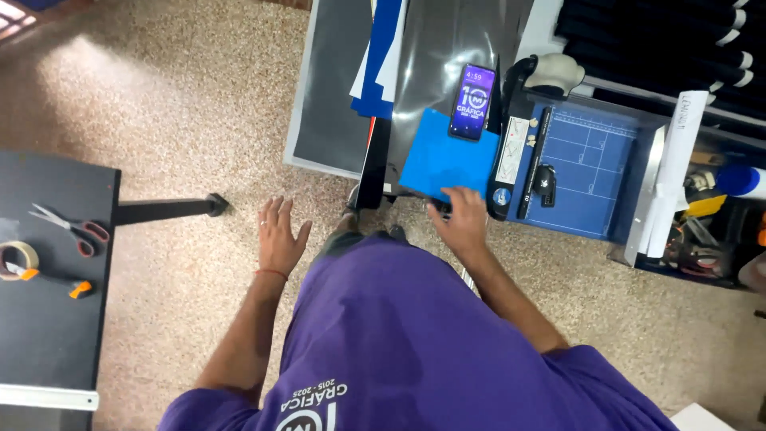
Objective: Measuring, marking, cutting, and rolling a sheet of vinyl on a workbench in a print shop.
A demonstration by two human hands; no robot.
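Head view: right hand (461, 217) presses its fingers on the near edge of a blue sheet (448, 157); left hand (280, 236) hovers spread, holding nothing.

Blue sheet (447, 156), purple shirt (415, 335), red-handled scissors (73, 226), speckled beige floor (183, 104)

A flat, bright blue sheet (447, 156) lies on a dark glossy board (447, 48), at that board's near edge, its near right corner under the right hand (460, 219). A lit smartphone (472, 102) rests face up on the sheet's far right corner.
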